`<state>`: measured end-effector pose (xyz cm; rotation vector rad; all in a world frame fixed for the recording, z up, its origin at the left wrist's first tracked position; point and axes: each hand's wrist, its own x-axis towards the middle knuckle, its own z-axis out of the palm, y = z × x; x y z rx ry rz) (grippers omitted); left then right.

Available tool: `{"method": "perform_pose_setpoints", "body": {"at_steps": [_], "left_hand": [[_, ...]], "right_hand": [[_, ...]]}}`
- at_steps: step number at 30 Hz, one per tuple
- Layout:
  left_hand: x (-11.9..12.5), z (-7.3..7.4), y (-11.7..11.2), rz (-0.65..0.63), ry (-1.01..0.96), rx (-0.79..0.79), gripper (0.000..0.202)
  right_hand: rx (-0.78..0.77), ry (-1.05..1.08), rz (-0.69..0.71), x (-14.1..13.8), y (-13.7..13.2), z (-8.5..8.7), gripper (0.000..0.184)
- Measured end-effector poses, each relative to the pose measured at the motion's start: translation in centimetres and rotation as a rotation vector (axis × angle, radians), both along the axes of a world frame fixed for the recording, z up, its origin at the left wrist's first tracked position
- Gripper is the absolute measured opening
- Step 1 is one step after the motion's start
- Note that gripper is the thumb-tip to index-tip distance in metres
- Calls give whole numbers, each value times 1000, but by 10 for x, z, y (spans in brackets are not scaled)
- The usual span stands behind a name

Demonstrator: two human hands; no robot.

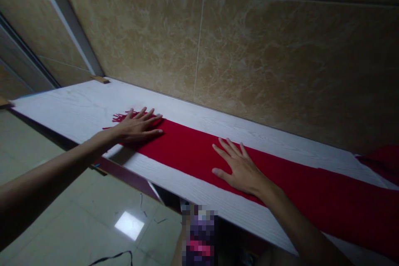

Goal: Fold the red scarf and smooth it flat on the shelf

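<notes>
A long red scarf (187, 149) with a fringe at its left end lies flat along the white tabletop (71, 104) and runs out of view at the right. My left hand (139, 128) rests on the scarf near the fringe, palm down, its fingers spread. Farther right, my right hand (237, 166) also lies palm down on the red cloth with fingers apart. Neither hand grips anything. Part of the fringe is hidden under my left hand.
A tan marbled tile wall (249, 58) borders the table's far side. Small wooden pieces (100, 79) sit at the left end. Dark red fabric (382, 160) lies at the far right. Dark strips (115, 255) are on the tiled floor (93, 212). Below, one patch is pixelated.
</notes>
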<state>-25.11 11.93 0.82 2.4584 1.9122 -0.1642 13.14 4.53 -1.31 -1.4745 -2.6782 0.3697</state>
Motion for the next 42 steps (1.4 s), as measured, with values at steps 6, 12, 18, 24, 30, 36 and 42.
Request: {"method": "perform_pose_setpoints", "body": {"at_steps": [6, 12, 18, 24, 30, 36, 42], "left_hand": [[115, 4, -33, -399, -258, -24, 73], [168, -19, -40, -522, -364, -87, 86], [165, -16, -39, -518, -280, -147, 91], [187, -7, -40, -535, -355, -56, 85], [202, -20, -40, -531, -337, -110, 87], [200, -21, -39, -533, -292, -114, 88], [222, 2, -33, -516, -282, -126, 91]], "right_hand": [[-2, -47, -55, 7, 3, 5, 85], [43, -62, -93, 23, 2, -1, 82], [3, -81, -79, 34, -3, -2, 89], [86, -67, -148, 63, -9, 5, 90], [66, -73, -85, 83, -14, -12, 86], [22, -72, -91, 91, -26, -10, 88], [211, 66, -97, 133, -33, 9, 77]]}}
